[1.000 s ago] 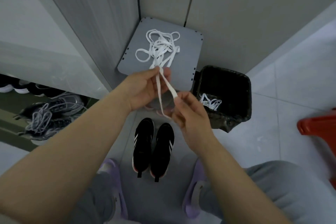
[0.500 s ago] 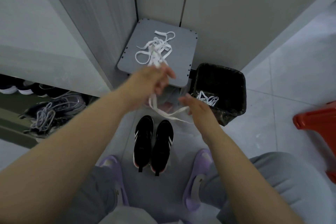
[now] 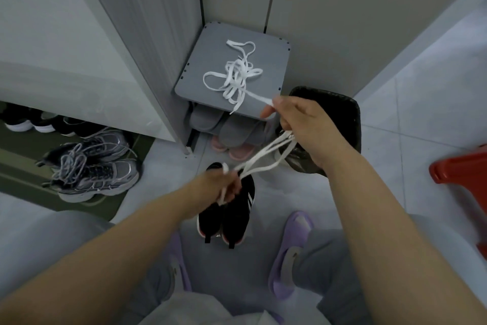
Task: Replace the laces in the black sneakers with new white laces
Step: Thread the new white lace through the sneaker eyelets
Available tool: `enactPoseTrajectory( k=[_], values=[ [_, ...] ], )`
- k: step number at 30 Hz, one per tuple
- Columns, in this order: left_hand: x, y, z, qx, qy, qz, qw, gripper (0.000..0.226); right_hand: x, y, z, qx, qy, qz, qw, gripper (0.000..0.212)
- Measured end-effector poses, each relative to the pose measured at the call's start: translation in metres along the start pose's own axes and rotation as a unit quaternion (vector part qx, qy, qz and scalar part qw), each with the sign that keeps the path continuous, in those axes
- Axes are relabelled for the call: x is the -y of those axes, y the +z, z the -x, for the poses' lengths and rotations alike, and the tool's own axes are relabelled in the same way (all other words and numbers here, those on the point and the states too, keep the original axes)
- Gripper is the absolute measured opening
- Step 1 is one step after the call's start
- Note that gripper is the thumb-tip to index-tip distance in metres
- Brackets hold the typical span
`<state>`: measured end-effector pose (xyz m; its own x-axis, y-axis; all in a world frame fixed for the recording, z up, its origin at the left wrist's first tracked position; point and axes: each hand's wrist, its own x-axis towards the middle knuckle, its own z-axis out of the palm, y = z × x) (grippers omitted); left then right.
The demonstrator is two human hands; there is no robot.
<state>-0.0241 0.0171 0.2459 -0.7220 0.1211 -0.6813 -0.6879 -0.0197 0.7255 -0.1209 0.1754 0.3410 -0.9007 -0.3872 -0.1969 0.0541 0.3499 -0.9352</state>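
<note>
Between our purple slippers (image 3: 290, 253), the black sneakers (image 3: 229, 208) stand side by side on the floor, and both our hands hold white lace.

Just above the sneakers our left hand (image 3: 224, 185) curls round bunched loops of the white lace (image 3: 263, 157). Its strands run up and to the right into our right hand (image 3: 297, 124), which is closed on them. The fingertips (image 3: 275, 102) of that hand pinch another strand leading back to the lace pile (image 3: 237, 77). Behind that hand stands the black bin (image 3: 350, 113) with a dark liner; we cannot see what it holds, as the hand covers its inside. Farther back, the grey rack (image 3: 268, 61) keeps grey and pink slippers (image 3: 237, 132) on its lower shelf, and the lace pile lies loose on its top.
</note>
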Motion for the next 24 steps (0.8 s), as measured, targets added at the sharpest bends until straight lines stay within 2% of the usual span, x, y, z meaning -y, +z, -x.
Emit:
enactPoseTrajectory(
  k=[2, 3, 6, 9, 12, 14, 16, 18, 20, 22, 24],
  values=[
    [-0.002, -0.011, -0.011, -0.047, 0.008, 0.184, 0.982, 0.037, -0.002, 0.0, 0.009, -0.019, -0.032, -0.054, 0.998, 0.039],
    [-0.001, -0.018, -0.018, -0.072, 0.012, 0.228, 0.971, 0.037, -0.009, 0.0, 0.014, -0.033, -0.046, -0.104, 0.993, 0.04],
    [0.015, -0.035, -0.037, -0.186, -0.011, 0.239, 0.953, 0.038, -0.033, -0.001, 0.027, 0.007, -0.063, -0.206, 0.976, 0.036],
    [0.036, -0.048, -0.049, -0.298, -0.079, 0.261, 0.915, 0.035, -0.037, -0.008, 0.036, 0.051, -0.04, -0.144, 0.987, 0.038],
    [0.037, -0.054, -0.052, -0.336, -0.056, 0.334, 0.879, 0.032, -0.027, -0.021, 0.037, 0.125, -0.002, 0.033, 0.992, 0.035],
    [0.022, -0.049, -0.048, -0.282, -0.016, 0.417, 0.864, 0.028, -0.027, -0.022, 0.033, 0.188, 0.013, 0.196, 0.962, 0.035],
    [-0.004, -0.033, -0.039, -0.138, -0.009, 0.442, 0.886, 0.033, -0.027, -0.008, 0.029, 0.231, 0.012, 0.284, 0.93, 0.034],
    [-0.03, -0.008, -0.03, 0.009, -0.037, 0.351, 0.935, 0.042, -0.029, 0.017, 0.026, 0.268, -0.002, 0.285, 0.92, 0.032],
    [-0.05, 0.015, -0.022, 0.116, -0.057, 0.27, 0.954, 0.035, -0.036, 0.041, 0.028, 0.316, -0.011, 0.263, 0.911, 0.031],
    [-0.064, 0.025, -0.019, 0.136, -0.033, 0.234, 0.962, 0.02, -0.047, 0.054, 0.032, 0.371, 0.012, 0.252, 0.894, 0.031],
    [-0.074, 0.02, -0.019, 0.066, 0.037, 0.23, 0.97, 0.011, -0.058, 0.052, 0.037, 0.405, 0.056, 0.241, 0.88, 0.032]
  ],
)
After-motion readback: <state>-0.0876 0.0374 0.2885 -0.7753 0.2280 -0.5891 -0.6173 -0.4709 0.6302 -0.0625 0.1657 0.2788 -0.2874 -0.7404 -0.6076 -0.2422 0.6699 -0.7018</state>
